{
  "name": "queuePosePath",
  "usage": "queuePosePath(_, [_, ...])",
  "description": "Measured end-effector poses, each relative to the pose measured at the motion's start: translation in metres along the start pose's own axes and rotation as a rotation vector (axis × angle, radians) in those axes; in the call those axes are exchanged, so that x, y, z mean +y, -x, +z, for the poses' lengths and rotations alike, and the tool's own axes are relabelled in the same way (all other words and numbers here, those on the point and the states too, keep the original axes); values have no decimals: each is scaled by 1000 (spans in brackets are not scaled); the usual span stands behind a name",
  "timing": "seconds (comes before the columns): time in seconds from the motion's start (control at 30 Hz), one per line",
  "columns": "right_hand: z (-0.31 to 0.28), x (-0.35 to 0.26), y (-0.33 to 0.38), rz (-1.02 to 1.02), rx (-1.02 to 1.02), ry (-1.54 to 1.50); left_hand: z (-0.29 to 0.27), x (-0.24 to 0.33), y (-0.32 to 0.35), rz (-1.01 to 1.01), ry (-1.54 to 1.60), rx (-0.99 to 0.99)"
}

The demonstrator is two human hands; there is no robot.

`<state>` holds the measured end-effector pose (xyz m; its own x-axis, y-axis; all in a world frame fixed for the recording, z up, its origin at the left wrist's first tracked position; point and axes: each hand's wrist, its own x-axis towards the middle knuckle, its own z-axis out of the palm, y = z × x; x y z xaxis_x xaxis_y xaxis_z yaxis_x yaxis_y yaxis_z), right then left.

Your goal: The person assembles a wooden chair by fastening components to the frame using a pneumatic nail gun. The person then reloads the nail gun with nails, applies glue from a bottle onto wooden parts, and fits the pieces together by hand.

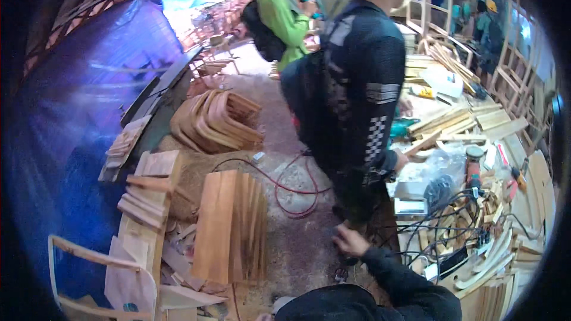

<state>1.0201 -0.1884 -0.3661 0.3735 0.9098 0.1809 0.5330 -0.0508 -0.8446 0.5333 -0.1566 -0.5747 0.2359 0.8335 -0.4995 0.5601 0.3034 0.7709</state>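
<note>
The person's right hand (350, 241) reached to the counter's (505, 125) near left edge beside black cables (428, 229), fingers curled around something I couldn't make out, the left hand unseen.

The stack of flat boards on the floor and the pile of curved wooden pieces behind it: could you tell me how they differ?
The stack of flat boards holds straight, orange-brown planks standing on edge, close to the person's hand. The pile of curved wooden pieces holds bent, paler parts nested in a loose heap farther away. Both are bare wood resting on the sawdust-covered floor.
</note>
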Motion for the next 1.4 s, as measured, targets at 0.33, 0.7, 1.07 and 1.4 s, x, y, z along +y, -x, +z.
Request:
queuePosePath(0.33, [328, -136, -15, -187, -1530, -184, -75, 132, 81, 307, 241, 434])
queuePosePath(0.7, [504, -189, 30, 746, -1366, -674, -159, 17, 96, -43, 482, 691])
queuePosePath(1.07, [561, -282, 18, -454, -1581, -147, -257, 18, 150, -203, 327, 1344])
queuePosePath(1.4, [560, -389, 33, -207, -1675, -296, -575, -74, 82, -22, -515, 1278])
